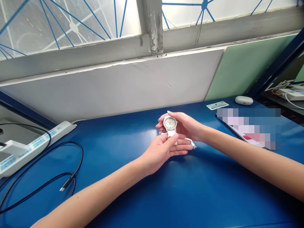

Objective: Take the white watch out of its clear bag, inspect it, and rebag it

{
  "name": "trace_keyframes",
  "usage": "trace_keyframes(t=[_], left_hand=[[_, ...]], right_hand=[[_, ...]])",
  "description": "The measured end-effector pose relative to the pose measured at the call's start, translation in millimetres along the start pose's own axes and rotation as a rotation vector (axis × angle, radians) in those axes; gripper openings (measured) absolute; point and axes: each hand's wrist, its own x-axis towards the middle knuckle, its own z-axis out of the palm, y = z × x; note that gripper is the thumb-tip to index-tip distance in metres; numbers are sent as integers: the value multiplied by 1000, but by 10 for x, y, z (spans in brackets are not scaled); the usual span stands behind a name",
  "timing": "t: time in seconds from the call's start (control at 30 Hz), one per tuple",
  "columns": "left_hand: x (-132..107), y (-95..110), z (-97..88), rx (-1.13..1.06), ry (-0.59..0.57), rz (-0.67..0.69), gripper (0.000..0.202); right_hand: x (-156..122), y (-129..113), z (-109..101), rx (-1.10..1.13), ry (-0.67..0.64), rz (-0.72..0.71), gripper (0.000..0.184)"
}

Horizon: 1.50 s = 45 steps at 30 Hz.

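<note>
A white wristwatch (170, 123) with a round face is held above the blue table, its dial turned up toward me. My left hand (163, 148) grips the lower strap between thumb and fingers. Behind the watch, my right hand (184, 122) curls around the watch head, its fingers reaching past the far side. Under and behind my hands lies a crinkled, shiny clear-and-white wrapper (190, 143), mostly covered by my fingers.
On the left, a white power strip (38, 144) and a looped black cable (82, 155) lie on the blue table (201, 193). A card (217, 105), a white earbud case (243, 100) and a partly blurred flat dark-edged object (230, 126) are at right. A wall stands behind.
</note>
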Motion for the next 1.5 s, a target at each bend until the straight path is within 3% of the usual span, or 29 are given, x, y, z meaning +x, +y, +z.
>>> trace_keyframes(t=[0.13,0.27,0.53,0.97,1.23,1.5], left_hand=[[1,-19,13,-7,26,6,34],[-7,-22,25,0,-2,5,35],[12,-4,41,33,0,-29,43],[12,28,18,72,69,-75,31],[25,-10,18,3,40,-36,29],[19,57,62,104,157,-7,28]], right_hand=[[8,-66,-35,182,-110,129,59],[0,-116,-41,239,-124,145,71],[-36,-156,24,257,-86,144,70],[-52,-175,2,242,-209,103,74],[-43,-186,-9,239,-193,109,73],[-54,-226,-26,218,-195,67,69]])
